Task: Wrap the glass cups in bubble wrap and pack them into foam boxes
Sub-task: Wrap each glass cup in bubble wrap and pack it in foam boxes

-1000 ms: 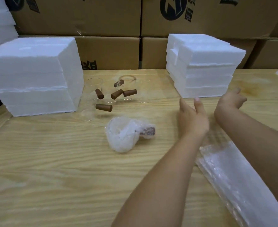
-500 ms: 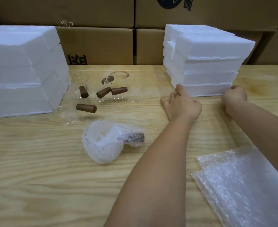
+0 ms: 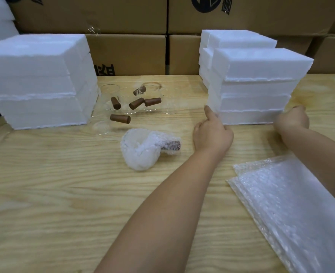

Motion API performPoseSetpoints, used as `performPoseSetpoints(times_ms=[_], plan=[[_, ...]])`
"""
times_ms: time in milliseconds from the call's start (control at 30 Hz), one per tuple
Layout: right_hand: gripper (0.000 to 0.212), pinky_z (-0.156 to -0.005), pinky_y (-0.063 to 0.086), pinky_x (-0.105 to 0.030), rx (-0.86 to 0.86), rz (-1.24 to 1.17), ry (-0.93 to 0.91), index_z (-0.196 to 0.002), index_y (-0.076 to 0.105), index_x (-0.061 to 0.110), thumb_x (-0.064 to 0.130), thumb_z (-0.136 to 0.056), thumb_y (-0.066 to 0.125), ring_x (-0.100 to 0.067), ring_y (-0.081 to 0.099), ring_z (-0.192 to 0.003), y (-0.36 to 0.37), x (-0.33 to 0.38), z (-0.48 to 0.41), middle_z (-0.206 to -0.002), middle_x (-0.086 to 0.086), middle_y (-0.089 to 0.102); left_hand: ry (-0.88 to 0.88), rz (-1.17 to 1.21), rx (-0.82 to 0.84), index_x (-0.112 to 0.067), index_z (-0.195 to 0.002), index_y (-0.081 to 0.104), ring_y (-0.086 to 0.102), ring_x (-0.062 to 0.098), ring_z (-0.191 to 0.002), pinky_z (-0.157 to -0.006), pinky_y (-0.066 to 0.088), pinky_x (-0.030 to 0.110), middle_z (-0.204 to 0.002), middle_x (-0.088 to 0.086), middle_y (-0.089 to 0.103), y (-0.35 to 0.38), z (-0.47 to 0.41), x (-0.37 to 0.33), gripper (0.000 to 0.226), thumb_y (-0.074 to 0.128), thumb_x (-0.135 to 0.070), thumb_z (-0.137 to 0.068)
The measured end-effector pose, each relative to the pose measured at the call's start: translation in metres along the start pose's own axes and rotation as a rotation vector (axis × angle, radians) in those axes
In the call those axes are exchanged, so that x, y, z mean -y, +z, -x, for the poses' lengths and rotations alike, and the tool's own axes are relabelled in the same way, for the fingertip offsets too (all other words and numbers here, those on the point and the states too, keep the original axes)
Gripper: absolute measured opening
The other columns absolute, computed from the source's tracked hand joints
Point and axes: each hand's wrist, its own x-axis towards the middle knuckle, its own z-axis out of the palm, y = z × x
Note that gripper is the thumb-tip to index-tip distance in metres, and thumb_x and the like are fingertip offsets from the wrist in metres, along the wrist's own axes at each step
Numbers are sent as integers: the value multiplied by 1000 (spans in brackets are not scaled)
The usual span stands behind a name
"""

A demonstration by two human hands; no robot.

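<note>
Table: a pale wooden plank table (image 3: pixel 54 194) runs under both hands.
Back wall: brown cardboard cartons (image 3: pixel 123 16) are stacked beyond the table, behind everything the hands reach.
Far left: a tall stack of white rectangular foam boxes (image 3: pixel 38 81) stands well to the left of the left hand and apart from it.
Loose cups: clear glass cups with brown stubby handles (image 3: pixel 135 103) are clustered between that stack and the left hand, farther from the person than the hand; one lies on its side at the near edge of the cluster.
Wrapped cup: a glass cup bundled in white bubble wrap (image 3: pixel 143 150) lies on the table just left of the left hand, not touching it, its brown handle end pointing toward the hand.
Left hand: the left hand (image 3: pixel 212 133) grips the near left bottom corner of the right-side stack of white foam boxes (image 3: pixel 251 85), thumb up along the corner edge, fingers curled round the side and mostly hidden.
Right hand: the right hand (image 3: pixel 292 119) is clamped on the opposite bottom corner, fingers curled against the foam; it seems to hold the lowest box, though the contact is partly hidden.
Near right: flat sheets of clear bubble wrap (image 3: pixel 290 209) lie overlapped on the table nearer the person than both hands, under the right forearm.
</note>
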Motion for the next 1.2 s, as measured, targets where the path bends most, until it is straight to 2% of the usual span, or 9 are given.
performPoseSetpoints(times_ms=[100, 233, 300, 400, 600, 733, 900, 1067, 1200], plan=[[44, -99, 37, -43, 10, -24, 24, -135, 35, -6, 6, -94, 48, -41, 43, -126, -14, -5, 7, -136, -28, 44, 14, 51, 33, -14, -154, 4, 53, 30, -118, -108, 37, 43, -136, 2, 56, -5, 16, 1, 69, 42, -18, -96], [38, -95, 41, -40, -44, -401, 162, -130, 46, -4, 6, -93, 46, -38, 49, -121, -30, -5, 19, -131, -25, 51, -6, 295, 29, -26, -154, 6, 52, 32, -121, -101, 41, 41, -147, 5, 46, -12, 29, -2, 56, 28, -27, -103], [25, -84, 45, -29, -138, -606, 133, -113, 58, 11, 11, -93, 44, -24, 58, -102, -44, 4, 27, -118, -15, 60, 9, 552, -63, -32, -153, 14, 43, 25, -131, -99, 34, 30, -152, 2, 37, -19, 33, -9, 50, 26, -29, -104], [13, -72, 40, -21, -209, -780, 139, -89, 51, 21, 24, -91, 39, -8, 48, -73, -62, 14, 24, -92, 2, 66, 95, 769, -169, -36, -151, 22, 32, 12, -139, -98, 24, 21, -156, -9, 31, -31, 30, -19, 46, 27, -37, -105], [34, -60, 38, -17, 20, -881, 4, -97, 56, 34, 57, -96, 31, 3, 54, -78, -62, 45, 47, -88, 21, 58, 114, 824, -21, -28, -149, 34, 30, 7, -141, -100, 20, 14, -154, -12, 35, -39, 14, -32, 49, 27, -46, -104], [39, -79, 45, -19, -74, -879, 26, -111, 56, 27, 54, -98, 31, -4, 57, -92, -66, 54, 57, -96, 18, 58, 153, 812, -53, -24, -145, 42, 34, 6, -139, -98, 24, 12, -150, -10, 42, -52, 20, -37, 47, 31, -43, -104], [36, -79, 52, -25, -132, -1015, -205, -82, 61, 27, 42, -100, 34, -2, 64, -83, -73, 86, 106, -86, 15, 65, 328, 714, -357, -15, -137, 53, 50, 17, -127, -105, 43, 34, -138, 2, 57, -112, 37, -38, 41, 38, -34, -103], [31, -67, 44, -23, 69, -992, -404, -74, 47, 26, 35, -101, 34, -3, 50, -68, -56, 121, 202, -75, 11, 51, 300, 671, -669, -15, -113, 67, 64, 21, -105, -93, 52, 43, -107, 6, 72, -205, 55, 10, 41, 33, -34, -102], [28, -57, 37, -14, 279, -905, -527, -75, 46, 25, 32, -100, 38, 3, 44, -59, -29, 139, 276, -69, 13, 48, 179, 646, -927, -27, -85, 69, 68, 17, -89, -84, 55, 43, -83, -10, 72, -264, 77, 72, 40, 36, -44, -98]])
